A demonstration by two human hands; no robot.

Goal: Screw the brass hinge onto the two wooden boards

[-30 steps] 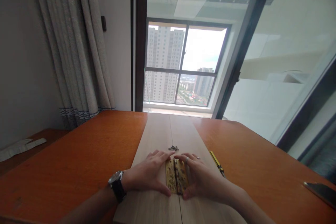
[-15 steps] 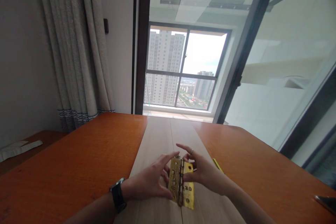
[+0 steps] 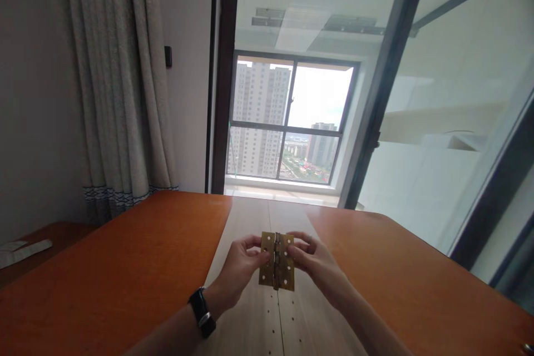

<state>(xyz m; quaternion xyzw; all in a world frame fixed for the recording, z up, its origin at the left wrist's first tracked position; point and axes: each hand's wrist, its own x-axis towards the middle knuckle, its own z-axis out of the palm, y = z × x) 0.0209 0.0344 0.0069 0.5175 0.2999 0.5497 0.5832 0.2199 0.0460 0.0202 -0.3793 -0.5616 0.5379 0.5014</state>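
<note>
A brass butt hinge (image 3: pixel 277 273) is held up, spread nearly flat, over two pale wooden boards (image 3: pixel 250 222) lying side by side. My left hand (image 3: pixel 242 261) pinches its left leaf, thumb on the face and fingers behind. On the right leaf my right hand (image 3: pixel 312 253) has a similar pinch. Light shows through several screw holes in both leaves. Below the hinge, small dark holes (image 3: pixel 292 319) dot the boards on both sides of the seam. A dark watch (image 3: pixel 202 311) is on my left wrist.
The boards lie on an orange-brown table (image 3: pixel 167 245). A grey curtain (image 3: pixel 112 83) hangs at the left, near a pale strip (image 3: pixel 25 253) on a lower surface. Beyond the table's far edge stands a dark-framed glass door (image 3: pixel 375 100), with a window (image 3: pixel 292 117) behind it.
The hinge has been raised from the boards and shifted slightly left, uncovering the small holes. Both hands now pinch its leaves. The view has tilted upward slightly.
</note>
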